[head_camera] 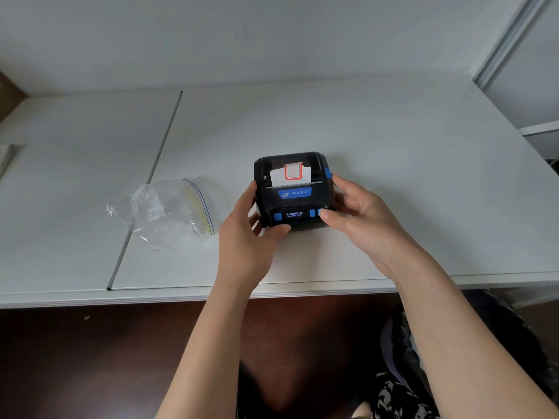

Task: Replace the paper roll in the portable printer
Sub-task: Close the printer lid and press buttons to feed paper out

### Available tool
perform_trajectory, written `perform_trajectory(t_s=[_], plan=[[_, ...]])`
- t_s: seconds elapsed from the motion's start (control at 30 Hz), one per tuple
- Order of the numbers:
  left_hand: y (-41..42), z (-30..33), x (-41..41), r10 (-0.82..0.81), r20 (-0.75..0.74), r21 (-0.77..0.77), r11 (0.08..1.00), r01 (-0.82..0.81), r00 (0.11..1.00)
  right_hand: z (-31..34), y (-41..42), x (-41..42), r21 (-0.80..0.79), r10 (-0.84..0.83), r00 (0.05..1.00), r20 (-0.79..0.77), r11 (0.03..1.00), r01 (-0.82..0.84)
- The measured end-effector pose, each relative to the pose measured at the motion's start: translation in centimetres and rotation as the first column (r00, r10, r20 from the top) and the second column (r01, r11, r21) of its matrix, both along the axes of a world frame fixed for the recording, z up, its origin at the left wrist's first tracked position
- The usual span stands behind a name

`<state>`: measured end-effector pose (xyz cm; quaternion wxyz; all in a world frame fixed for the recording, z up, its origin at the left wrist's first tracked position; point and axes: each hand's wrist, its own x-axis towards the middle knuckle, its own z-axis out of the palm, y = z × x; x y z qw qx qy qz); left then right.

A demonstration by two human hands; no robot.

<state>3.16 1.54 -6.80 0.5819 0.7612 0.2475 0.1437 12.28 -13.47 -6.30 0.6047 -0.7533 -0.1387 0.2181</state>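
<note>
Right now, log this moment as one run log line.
printer: on table, lid shut, label out | left hand: gripping | right hand: thumb on button | bag: left

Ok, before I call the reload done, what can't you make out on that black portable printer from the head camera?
- Black portable printer: the roll inside is hidden by the closed lid; only the white paper strip with a red-bordered label shows.
- Small lit display: text too small to read.
- Blue side latch: partly covered by the right hand.
- Printer's left side: hidden by the left hand.
- Clear zip bag: contents unclear through creases.
</note>
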Motion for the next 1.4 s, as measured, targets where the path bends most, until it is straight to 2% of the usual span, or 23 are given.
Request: perform_trajectory(t_s=[0.23,0.73,1.4], plan=[[0.0,-0.1,0.0,-0.002,0.008,-0.003,1.000,0.002,1.000,0.1,0.1,-0.2,-0.052,0.008,0.999,0.044,0.999,-0.006],[0.0,-0.2,0.1,0.003,0.008,0.008,1.000,-0.003,1.000,-0.3,1.0,-0.7,-0.127,-0.071,0.990,0.124,0.988,0.087],[0.0,-0.2,0.1,0.000,0.002,0.008,1.000,0.000,1.000,-0.3,0.7,-0.6,-0.094,-0.052,0.991,0.122,0.994,0.064]])
